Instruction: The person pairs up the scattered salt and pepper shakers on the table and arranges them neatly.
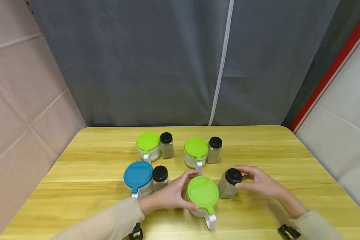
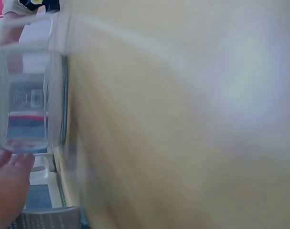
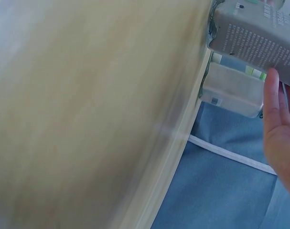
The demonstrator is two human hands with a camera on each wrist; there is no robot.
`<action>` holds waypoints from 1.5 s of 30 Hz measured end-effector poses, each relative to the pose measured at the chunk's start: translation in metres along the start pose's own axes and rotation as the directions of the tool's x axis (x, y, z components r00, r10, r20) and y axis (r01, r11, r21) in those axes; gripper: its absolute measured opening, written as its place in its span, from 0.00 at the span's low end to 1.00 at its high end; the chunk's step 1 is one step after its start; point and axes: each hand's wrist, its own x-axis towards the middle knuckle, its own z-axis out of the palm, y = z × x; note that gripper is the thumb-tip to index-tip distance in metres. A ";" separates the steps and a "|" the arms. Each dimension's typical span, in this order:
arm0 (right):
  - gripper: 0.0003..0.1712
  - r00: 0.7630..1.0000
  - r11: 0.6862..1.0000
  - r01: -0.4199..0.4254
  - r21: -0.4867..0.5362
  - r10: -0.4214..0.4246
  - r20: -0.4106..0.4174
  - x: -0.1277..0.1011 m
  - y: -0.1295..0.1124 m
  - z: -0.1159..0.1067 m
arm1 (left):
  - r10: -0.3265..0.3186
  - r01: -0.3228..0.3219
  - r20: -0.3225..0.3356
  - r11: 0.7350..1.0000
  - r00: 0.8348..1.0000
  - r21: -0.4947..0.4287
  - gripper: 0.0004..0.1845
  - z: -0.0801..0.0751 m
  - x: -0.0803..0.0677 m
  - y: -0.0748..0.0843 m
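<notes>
Gripping two containers at the near edge of the table (image 1: pixel 258 146).
Head view: left hand (image 1: pixel 171 195) curls around the green-lidded cup (image 1: pixel 202 196); right hand (image 1: pixel 259 182) pinches the black-capped jar (image 1: pixel 229 184) just beside it. Wrist views: blurred; fingers touch each container.

Bare wooden table (image 1: pixel 288 160) right of the jars lies open; paired containers (image 1: pixel 195 151) crowd the middle
</notes>
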 end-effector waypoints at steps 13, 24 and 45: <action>0.25 0.999 0.999 -0.037 -0.038 0.035 -0.033 0.010 -0.003 0.010 | -0.087 0.056 -0.155 0.980 0.984 -0.192 0.41 0.011 -0.008 -0.002; 0.25 0.999 0.996 -0.050 -0.070 0.049 -0.017 0.015 -0.003 0.012 | -0.098 0.058 -0.180 0.975 0.979 -0.216 0.41 0.010 -0.005 -0.007; 0.24 0.996 0.994 -0.083 -0.071 0.082 -0.024 0.019 -0.002 0.014 | -0.167 0.125 -0.159 0.962 0.973 -0.244 0.38 0.002 -0.007 0.029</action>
